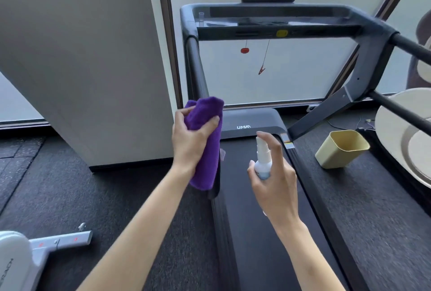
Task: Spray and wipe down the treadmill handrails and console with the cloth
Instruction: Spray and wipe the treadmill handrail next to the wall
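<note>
Nearest, the right hand (274,181) wraps a small upright spray bottle (262,162), forefinger lifted over the pump, nozzle apparently facing left toward the purple cloth (205,141). The left hand (190,139) grips that bunched cloth just beside it, cloth hanging down. Farther off and higher, the left handrail (194,67) rises beyond the cloth hand, the nearer hand to it, up to the console (275,25).

Reads "UMAY" in pale letters on the treadmill's motor cover (250,121), at the belt's front end. Partly cut off at the bottom left corner: "…RACH", running vertically on a white machine (14,260).
</note>
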{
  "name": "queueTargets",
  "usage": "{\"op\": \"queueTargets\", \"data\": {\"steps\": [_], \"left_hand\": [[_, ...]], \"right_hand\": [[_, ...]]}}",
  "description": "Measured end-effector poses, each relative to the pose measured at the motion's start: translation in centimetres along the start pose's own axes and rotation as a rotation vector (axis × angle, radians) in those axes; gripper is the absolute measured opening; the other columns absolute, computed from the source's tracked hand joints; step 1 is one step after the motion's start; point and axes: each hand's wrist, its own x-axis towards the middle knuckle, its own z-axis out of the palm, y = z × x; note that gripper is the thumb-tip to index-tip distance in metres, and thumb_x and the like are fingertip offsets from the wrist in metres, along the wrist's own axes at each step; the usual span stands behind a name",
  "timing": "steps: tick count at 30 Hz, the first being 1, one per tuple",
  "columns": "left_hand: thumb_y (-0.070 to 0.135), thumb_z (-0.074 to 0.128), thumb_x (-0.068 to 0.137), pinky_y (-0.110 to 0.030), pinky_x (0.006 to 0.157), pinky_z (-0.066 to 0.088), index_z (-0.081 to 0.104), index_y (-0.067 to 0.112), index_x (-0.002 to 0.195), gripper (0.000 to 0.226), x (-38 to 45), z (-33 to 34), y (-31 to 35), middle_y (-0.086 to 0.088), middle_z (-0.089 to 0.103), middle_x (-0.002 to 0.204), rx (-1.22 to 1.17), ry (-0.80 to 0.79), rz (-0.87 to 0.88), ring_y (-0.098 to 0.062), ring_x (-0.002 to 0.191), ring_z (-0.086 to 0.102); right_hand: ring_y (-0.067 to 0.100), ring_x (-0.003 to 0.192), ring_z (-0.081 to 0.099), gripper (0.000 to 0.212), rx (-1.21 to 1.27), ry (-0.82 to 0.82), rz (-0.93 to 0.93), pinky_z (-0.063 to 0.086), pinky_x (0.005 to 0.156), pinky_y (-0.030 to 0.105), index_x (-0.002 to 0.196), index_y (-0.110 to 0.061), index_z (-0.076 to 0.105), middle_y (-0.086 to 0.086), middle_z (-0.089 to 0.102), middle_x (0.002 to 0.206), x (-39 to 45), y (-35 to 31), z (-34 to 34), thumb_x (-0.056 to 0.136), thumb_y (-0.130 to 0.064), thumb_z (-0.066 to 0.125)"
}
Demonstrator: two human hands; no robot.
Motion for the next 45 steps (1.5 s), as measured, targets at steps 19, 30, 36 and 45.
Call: {"op": "queueTargets", "data": {"steps": [19, 30, 36, 45], "left_hand": [[0.033, 0.079, 0.074, -0.045, 0.090, 0.052, 0.038, 0.019, 0.112, 0.058, 7.9, 1.1, 3.0, -0.008, 0.057, 0.118, 0.247, -0.103, -0.195, -0.028, 0.099, 0.062], [0.041, 0.063, 0.086, -0.032, 0.081, 0.038, 0.029, 0.019, 0.108, 0.046, 4.1, 1.6, 1.9, -0.007, 0.051, 0.119, 0.598, -0.063, -0.052, -0.032, 0.103, 0.055], [0.036, 0.063, 0.084, -0.037, 0.093, 0.039, 0.024, 0.009, 0.131, 0.067, 14.3, 3.9, 3.9, -0.016, 0.046, 0.136, 0.761, -0.102, -0.155, -0.037, 0.121, 0.048], [0.032, 0.083, 0.070, -0.026, 0.055, 0.054, 0.029, 0.021, 0.112, 0.069, 8.3, 0.5, 1.8, -0.007, 0.057, 0.107, 0.168, -0.174, -0.298, -0.016, 0.071, 0.068]], "right_hand": [[0.020, 0.066, 0.054, 0.062, 0.034, -0.073, -0.136, 0.043, 0.059, 0.029, 0.128, -0.036, 0.039, -0.002, 0.061, 0.090, 6.8, -1.0, 2.2, 0.081, -0.004, 0.063], [0.009, 0.054, 0.047, 0.062, 0.024, -0.101, -0.091, 0.036, 0.051, 0.025, 0.128, -0.040, 0.039, -0.013, 0.045, 0.063, 8.9, 0.7, 3.9, 0.081, -0.008, 0.064], [0.009, 0.052, 0.044, 0.062, 0.030, -0.071, -0.103, 0.038, 0.049, 0.025, 0.127, -0.040, 0.040, -0.013, 0.042, 0.060, 9.6, 0.6, 4.2, 0.081, -0.007, 0.064], [0.004, 0.063, 0.052, 0.063, 0.082, -0.052, -0.142, 0.036, 0.052, 0.005, 0.127, -0.040, 0.041, -0.020, 0.048, 0.068, 10.3, 0.8, 4.0, 0.081, -0.006, 0.066]]}}
